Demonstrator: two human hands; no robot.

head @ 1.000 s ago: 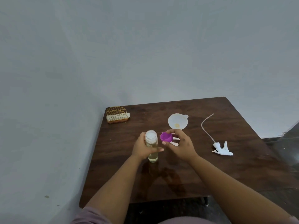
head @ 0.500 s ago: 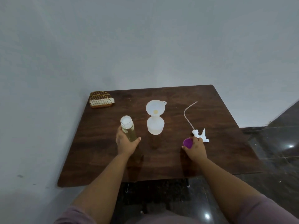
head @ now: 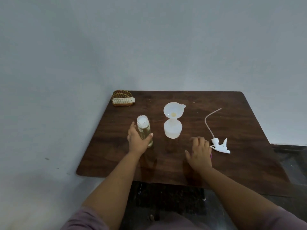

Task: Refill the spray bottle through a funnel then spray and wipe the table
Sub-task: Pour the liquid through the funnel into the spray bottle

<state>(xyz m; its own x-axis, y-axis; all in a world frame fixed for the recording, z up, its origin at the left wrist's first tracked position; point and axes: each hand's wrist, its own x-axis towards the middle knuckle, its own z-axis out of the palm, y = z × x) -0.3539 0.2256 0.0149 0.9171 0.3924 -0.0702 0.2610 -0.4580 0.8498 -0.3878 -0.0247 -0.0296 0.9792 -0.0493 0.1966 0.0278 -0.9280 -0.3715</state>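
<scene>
My left hand (head: 136, 139) grips an uncapped clear refill bottle (head: 143, 128) of yellowish liquid, upright on the dark wooden table (head: 240, 130). To its right stands the translucent white spray bottle (head: 172, 131) with a white funnel (head: 173, 110) seated in its neck. My right hand (head: 199, 151) hovers low over the table with fingers spread, holding nothing. A sliver of the purple cap (head: 211, 156) shows at the hand's right edge, on the table. The white spray trigger head (head: 220, 145) with its long dip tube (head: 209, 121) lies just right of that hand.
A gold wire holder (head: 123, 98) with white napkins sits at the table's far left corner, near the wall. The table's front edge runs just below my forearms, with dark floor (head: 290, 156) beyond on the right.
My right hand carried the purple cap from beside the refill bottle to the right, set it down near the trigger head and let go. My left hand kept holding the bottle. The camera view shifted.
</scene>
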